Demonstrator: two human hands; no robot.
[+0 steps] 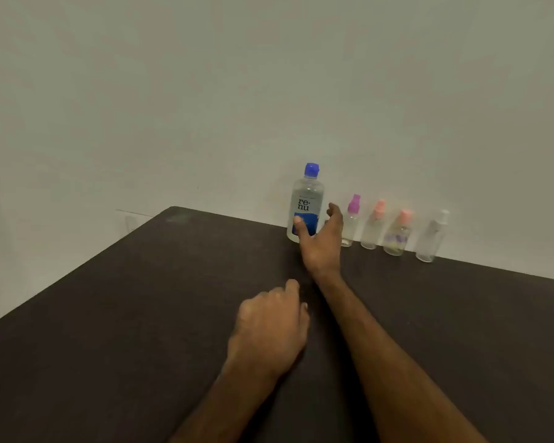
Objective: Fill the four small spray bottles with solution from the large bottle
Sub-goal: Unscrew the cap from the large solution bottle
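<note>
The large clear bottle [307, 195] with a blue cap and blue label stands upright at the table's far edge, against the wall. My right hand [321, 246] reaches to its lower part, thumb on the label and fingers spread to the bottle's right, not closed around it. To the right stand the small spray bottles in a row: one with a purple cap [353, 215], one with a pink cap [374, 230], a second pink-capped one with a flower print [398, 236], and a white-capped one [433, 236]. My left hand [269, 327] rests loosely curled on the table, holding nothing.
The dark table [125, 314] runs from its far left corner to the frame's bottom and right. A plain pale wall [269, 91] stands right behind the bottles. A wall socket [131, 222] shows beyond the table's left corner.
</note>
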